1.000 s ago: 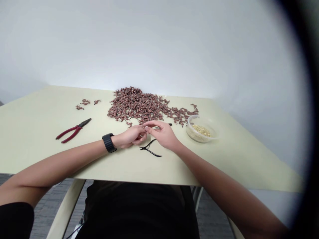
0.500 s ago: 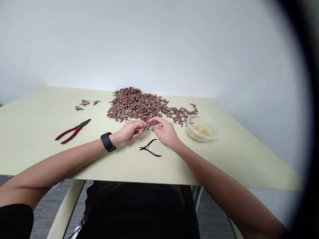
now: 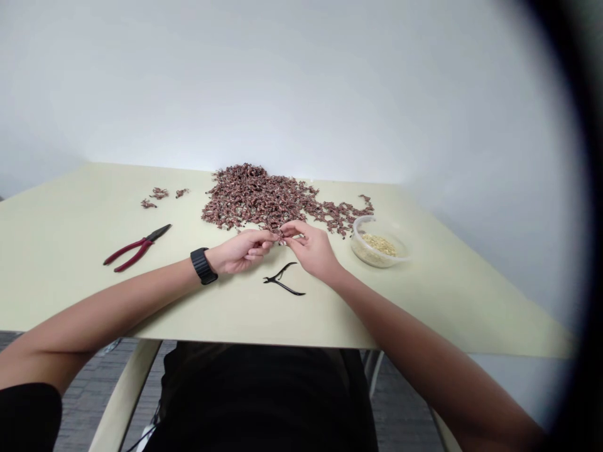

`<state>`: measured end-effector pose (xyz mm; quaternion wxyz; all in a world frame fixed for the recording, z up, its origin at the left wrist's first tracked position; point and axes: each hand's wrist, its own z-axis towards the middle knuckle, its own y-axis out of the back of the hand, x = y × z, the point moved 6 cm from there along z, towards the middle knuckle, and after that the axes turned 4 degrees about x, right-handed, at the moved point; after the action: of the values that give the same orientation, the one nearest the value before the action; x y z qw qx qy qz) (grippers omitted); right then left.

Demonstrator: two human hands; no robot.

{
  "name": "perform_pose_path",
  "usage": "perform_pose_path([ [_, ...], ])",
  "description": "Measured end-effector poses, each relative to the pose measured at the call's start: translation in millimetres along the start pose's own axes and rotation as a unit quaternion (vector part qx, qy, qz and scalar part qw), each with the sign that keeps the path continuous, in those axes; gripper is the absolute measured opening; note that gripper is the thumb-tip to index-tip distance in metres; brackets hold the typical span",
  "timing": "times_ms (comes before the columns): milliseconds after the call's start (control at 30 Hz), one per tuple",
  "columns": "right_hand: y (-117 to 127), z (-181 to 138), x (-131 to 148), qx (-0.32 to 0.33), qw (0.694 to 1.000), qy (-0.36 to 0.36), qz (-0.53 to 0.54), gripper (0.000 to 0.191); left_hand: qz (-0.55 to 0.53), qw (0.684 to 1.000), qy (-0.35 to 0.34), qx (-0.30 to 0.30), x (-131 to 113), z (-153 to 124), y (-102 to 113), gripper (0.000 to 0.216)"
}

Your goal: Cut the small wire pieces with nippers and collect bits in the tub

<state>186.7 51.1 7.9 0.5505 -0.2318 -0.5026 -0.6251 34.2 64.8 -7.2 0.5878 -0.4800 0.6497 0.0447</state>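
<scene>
My left hand (image 3: pixel 242 250), with a black watch on its wrist, and my right hand (image 3: pixel 311 248) meet fingertip to fingertip just above the table. Both pinch one small reddish-brown piece (image 3: pixel 281 237) between them, at the near edge of a big heap of the same pieces (image 3: pixel 264 201). Small black nippers (image 3: pixel 284 282) lie on the table just below my hands, untouched.
Red-handled pliers (image 3: pixel 136 247) lie at the left on the pale table (image 3: pixel 70 276). A clear bowl (image 3: pixel 380 250) of small yellowish bits stands right of my hands. A few stray reddish pieces (image 3: pixel 160 194) lie at the back left. A white wall rises behind.
Both hands have lifted slightly and shifted toward the heap, keeping their pinch together. The tools and the bowl have not moved.
</scene>
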Motion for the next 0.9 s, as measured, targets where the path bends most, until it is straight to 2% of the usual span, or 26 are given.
perform_pose_path([
  [367, -5.9, -2.6, -14.2, -0.017, 0.998, -0.061, 0.032, 0.021, 0.014, 0.999, -0.035, -0.005, -2.2, 0.9, 4.5, 0.013],
  [700, -4.3, -3.8, -5.1, -0.01, 1.0, -0.026, -0.007, 0.018, -0.037, 0.999, 0.029, 0.015, 1.9, 3.5, 11.4, 0.004],
  [900, -4.5, -4.0, -7.3, 0.003, 0.999, -0.027, -0.022, 0.017, -0.023, 0.999, 0.024, -0.002, 4.3, 3.1, 12.1, 0.005],
])
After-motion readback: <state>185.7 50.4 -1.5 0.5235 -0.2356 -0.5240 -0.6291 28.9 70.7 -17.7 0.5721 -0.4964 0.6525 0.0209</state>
